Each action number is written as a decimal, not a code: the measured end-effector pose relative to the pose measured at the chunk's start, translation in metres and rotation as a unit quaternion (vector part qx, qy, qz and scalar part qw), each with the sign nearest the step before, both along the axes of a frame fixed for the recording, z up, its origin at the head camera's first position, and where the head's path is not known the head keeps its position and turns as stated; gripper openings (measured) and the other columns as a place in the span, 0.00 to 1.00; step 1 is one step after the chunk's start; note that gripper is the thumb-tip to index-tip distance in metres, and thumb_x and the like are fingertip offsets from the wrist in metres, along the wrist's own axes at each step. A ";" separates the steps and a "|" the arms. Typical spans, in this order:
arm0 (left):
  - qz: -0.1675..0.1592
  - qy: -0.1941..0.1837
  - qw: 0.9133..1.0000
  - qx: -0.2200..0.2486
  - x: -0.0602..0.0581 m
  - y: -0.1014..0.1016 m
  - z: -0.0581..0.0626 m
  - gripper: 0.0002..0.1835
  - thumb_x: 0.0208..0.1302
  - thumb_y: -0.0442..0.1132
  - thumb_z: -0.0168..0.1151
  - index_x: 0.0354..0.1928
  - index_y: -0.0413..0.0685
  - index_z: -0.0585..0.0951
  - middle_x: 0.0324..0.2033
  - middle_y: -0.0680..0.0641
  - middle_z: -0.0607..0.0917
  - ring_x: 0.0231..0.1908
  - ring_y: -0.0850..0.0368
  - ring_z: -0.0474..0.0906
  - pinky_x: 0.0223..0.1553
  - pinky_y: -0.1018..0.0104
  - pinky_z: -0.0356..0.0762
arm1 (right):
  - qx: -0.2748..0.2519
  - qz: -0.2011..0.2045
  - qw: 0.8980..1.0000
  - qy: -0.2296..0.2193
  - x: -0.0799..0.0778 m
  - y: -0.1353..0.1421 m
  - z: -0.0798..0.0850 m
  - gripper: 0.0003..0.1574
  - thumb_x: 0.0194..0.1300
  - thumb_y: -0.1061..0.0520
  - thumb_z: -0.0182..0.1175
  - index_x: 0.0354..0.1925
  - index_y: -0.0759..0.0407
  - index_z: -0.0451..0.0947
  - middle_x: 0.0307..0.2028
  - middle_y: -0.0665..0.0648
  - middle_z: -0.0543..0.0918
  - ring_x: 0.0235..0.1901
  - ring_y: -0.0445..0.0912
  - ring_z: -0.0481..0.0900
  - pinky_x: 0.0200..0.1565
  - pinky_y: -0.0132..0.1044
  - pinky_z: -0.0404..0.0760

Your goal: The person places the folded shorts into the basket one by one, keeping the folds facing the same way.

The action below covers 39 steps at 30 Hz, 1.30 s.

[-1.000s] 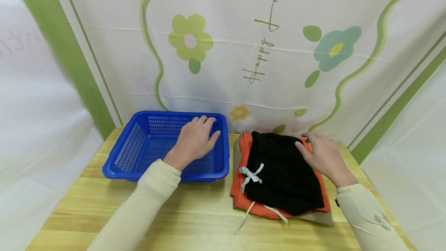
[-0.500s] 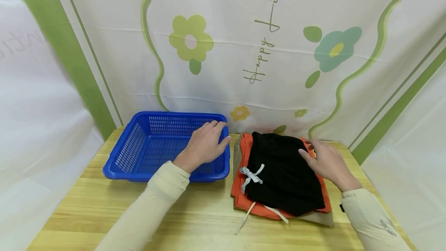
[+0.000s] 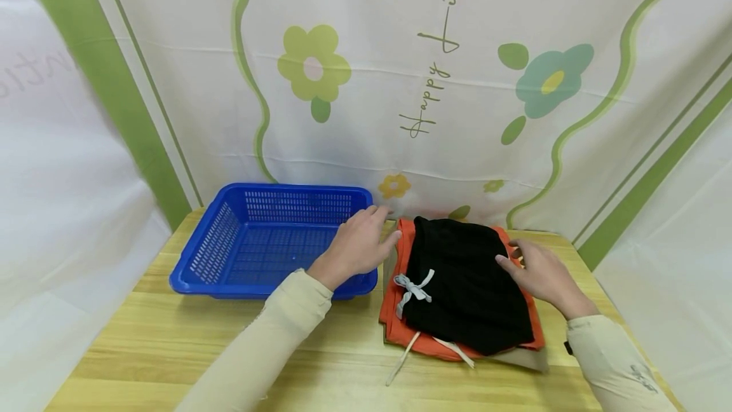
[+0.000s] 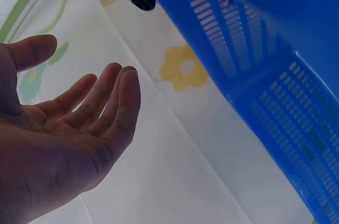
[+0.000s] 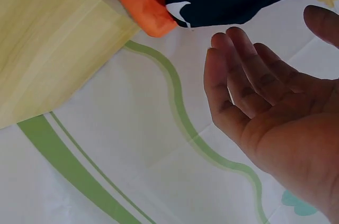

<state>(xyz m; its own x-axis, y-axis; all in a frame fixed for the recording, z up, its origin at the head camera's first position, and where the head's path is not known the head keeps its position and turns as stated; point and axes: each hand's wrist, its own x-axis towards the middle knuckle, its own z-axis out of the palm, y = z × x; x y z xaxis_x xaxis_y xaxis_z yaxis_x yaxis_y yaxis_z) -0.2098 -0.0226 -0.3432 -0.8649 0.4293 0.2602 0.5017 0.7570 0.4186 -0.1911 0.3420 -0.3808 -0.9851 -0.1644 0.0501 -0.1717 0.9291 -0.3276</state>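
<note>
Folded black shorts (image 3: 466,285) with a white drawstring bow (image 3: 413,286) lie on top of a stack. Beneath them are an orange garment (image 3: 391,310) with pale cords and a beige-grey one (image 3: 528,358), partly hidden. My left hand (image 3: 357,243) hovers over the right rim of the blue basket (image 3: 220,253), near the stack's left side. Its fingers are loosely bent and hold nothing in the left wrist view. At the stack's right edge is my right hand (image 3: 540,272), fingers relaxed; in the right wrist view nothing lies in its palm.
The basket and the clothes stand side by side on a wooden table (image 3: 343,361). Behind them hangs a white curtain (image 3: 366,119) printed with flowers and green lines, close to the table's back edge.
My left hand has moved right, from over the basket to its right rim beside the stack. My right hand has shifted slightly right and down. Basket and clothes stay in place.
</note>
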 end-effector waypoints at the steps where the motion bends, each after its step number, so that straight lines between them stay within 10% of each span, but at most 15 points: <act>1: -0.001 -0.003 1.000 0.006 0.000 0.002 0.000 0.28 0.76 0.52 0.56 0.69 0.41 0.73 0.62 0.41 0.78 0.59 0.44 0.77 0.58 0.49 0.77 | -0.001 -0.001 1.000 -0.003 0.000 0.001 -0.001 0.43 0.76 0.39 0.55 0.67 0.75 0.66 0.53 0.74 0.80 0.49 0.65 0.80 0.44 0.61 0.79; 39: 0.005 -0.171 0.974 0.146 0.013 0.061 -0.030 0.35 0.77 0.50 0.54 0.78 0.41 0.58 0.74 0.38 0.63 0.71 0.42 0.63 0.68 0.46 0.65 | -0.020 -0.026 0.996 -0.082 0.002 0.022 -0.023 0.49 0.76 0.36 0.53 0.66 0.81 0.63 0.44 0.68 0.84 0.38 0.58 0.83 0.41 0.58 0.81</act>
<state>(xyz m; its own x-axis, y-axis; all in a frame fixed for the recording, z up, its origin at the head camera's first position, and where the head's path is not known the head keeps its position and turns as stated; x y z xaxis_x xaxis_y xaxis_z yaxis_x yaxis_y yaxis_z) -0.1969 0.0384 -0.3737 -0.9263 0.3712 0.0649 0.2876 0.5854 0.7580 -0.1888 0.3642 -0.4043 -0.9878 -0.1141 -0.1064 -0.0649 0.9207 -0.3848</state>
